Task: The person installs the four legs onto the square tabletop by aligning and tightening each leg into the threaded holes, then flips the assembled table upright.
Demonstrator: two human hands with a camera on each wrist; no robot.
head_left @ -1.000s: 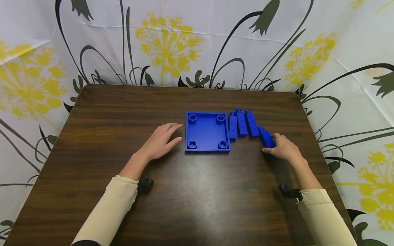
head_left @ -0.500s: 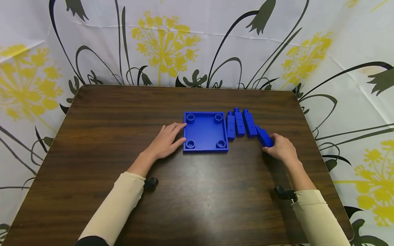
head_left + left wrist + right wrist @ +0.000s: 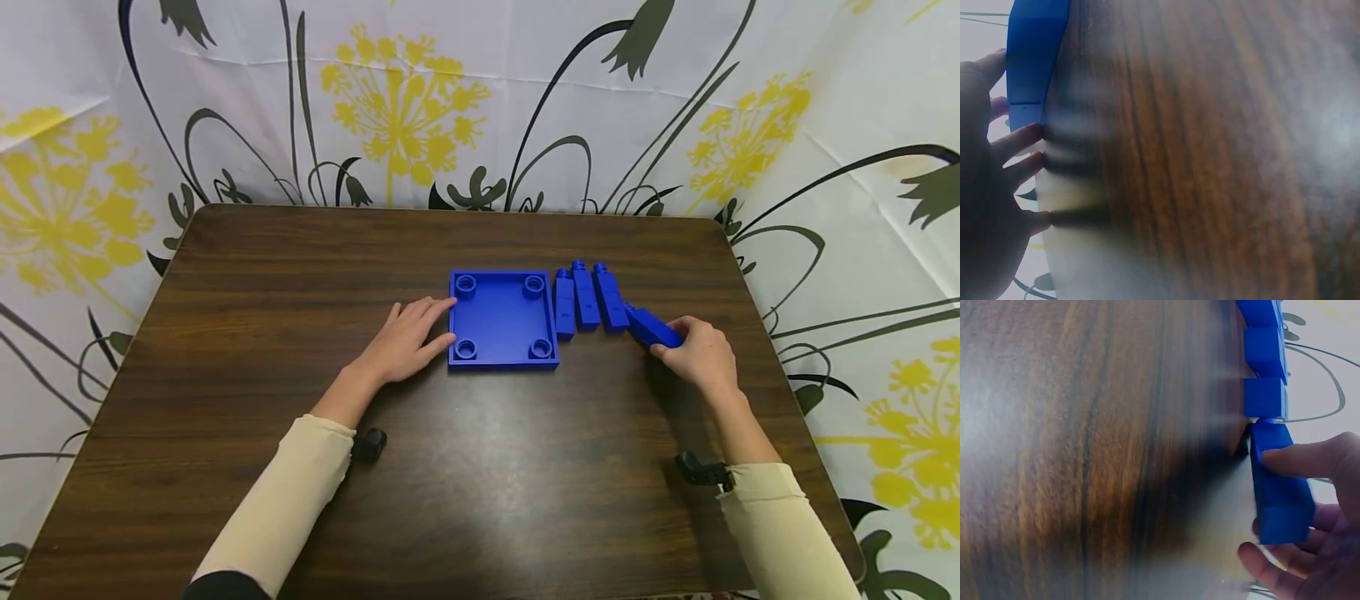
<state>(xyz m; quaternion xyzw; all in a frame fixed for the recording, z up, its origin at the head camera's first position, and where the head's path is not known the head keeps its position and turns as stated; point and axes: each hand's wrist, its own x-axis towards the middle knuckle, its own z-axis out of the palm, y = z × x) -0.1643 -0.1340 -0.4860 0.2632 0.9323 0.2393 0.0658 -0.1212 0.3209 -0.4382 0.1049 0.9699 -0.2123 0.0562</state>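
A square blue tray-like piece [image 3: 498,320] with a round socket in each corner lies on the table. My left hand [image 3: 397,343] rests against its left edge, fingers spread, as the left wrist view also shows on the blue side wall [image 3: 1035,56]. My right hand [image 3: 699,354] pinches a blue peg-ended block [image 3: 654,327] by its near end, thumb on one side and fingers on the other. In the right wrist view that block [image 3: 1282,481] tilts, its near end raised. Three similar blue blocks [image 3: 587,297] lie side by side right of the tray piece.
Dark wood-grain table [image 3: 480,483] runs beneath everything. A white cloth [image 3: 262,83] with yellow and grey flowers hangs behind its far edge. Small black devices sit on both wrists, the right one [image 3: 701,469] close over the tabletop.
My left hand has moved right and now touches the tray piece. In my right hand, the fourth block has swung flatter toward the others, its near end shifting right and up.
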